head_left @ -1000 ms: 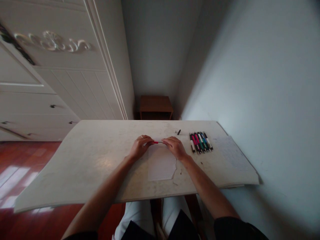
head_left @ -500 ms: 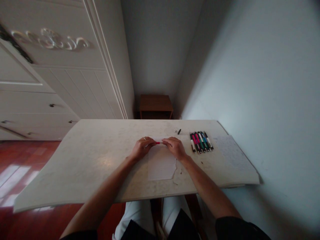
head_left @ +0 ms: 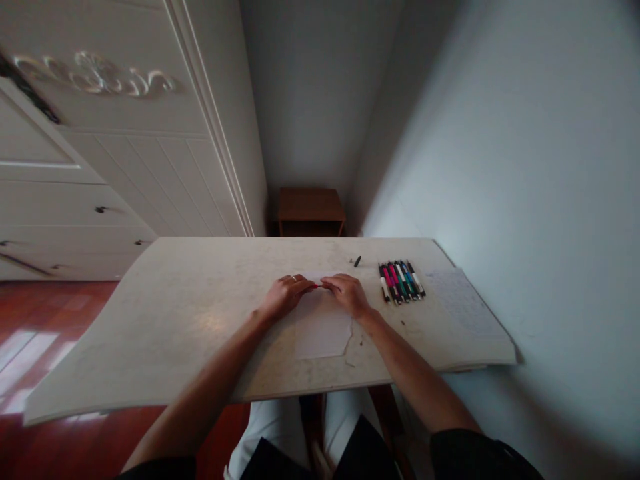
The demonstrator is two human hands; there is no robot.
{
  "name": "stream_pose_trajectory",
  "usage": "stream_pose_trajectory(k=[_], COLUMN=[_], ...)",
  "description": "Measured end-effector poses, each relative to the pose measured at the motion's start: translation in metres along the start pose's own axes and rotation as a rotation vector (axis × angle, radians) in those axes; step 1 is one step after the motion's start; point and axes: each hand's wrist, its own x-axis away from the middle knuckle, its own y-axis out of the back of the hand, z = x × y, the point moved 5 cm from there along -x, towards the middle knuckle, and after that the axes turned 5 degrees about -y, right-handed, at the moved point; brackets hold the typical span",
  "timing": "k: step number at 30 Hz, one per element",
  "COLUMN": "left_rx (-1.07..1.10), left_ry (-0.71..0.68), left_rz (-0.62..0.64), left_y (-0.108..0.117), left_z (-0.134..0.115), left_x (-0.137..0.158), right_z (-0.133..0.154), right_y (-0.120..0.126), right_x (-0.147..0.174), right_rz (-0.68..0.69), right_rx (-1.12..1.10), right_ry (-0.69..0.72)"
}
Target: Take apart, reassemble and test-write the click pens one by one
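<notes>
Above the sheet of paper (head_left: pixel 324 330), my two hands meet over a pen taken apart. My left hand (head_left: pixel 286 296), with a ring on one finger, is closed on the pink pen barrel (head_left: pixel 315 286); only its end shows past the fingertips. A thin dark rod, which looks like a pen refill (head_left: pixel 320 287), bridges the narrow gap. My right hand (head_left: pixel 349 294) pinches its other end between thumb and fingers. Beyond my right hand lies a small black pen part (head_left: pixel 357 261), with a tiny light piece beside it.
Several pens (head_left: pixel 401 282) lie side by side to the right of my right hand. A written sheet (head_left: pixel 460 300) is at the table's right end. Small scraps (head_left: pixel 351 364) lie by the torn paper edge. The table (head_left: pixel 175 320) stands between a white cabinet and a wall.
My right hand has come slightly closer to my left. Less of the pink barrel and the thin rod shows between them. The pens and paper stay put.
</notes>
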Motion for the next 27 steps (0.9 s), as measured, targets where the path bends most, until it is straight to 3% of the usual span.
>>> stream_pose_trajectory(k=[8,14,20,23,27], left_rx=[-0.104,-0.076,-0.043,-0.031,-0.038], left_ry=[-0.011,0.053,0.027,0.057,0.119], left_rz=[0.078,-0.016,-0.055,-0.065,-0.108], left_y=[-0.013,-0.009,-0.004,-0.001,0.006], left_z=[-0.004,0.002,-0.002,0.000,0.009], left_x=[-0.005,-0.006,-0.007,-0.007,-0.003], right_z=[0.007,0.005,0.004,0.001,-0.018], right_y=[-0.008,-0.008,-0.001,0.015,0.050], right_x=[-0.004,-0.008,-0.008,-0.010,-0.009], right_rz=[0.031,0.018,-0.008,-0.117,-0.389], right_rx=[0.050,0.032,0.042,-0.006,-0.072], right_ry=[0.000,0.001,0.003,-0.034,-0.140])
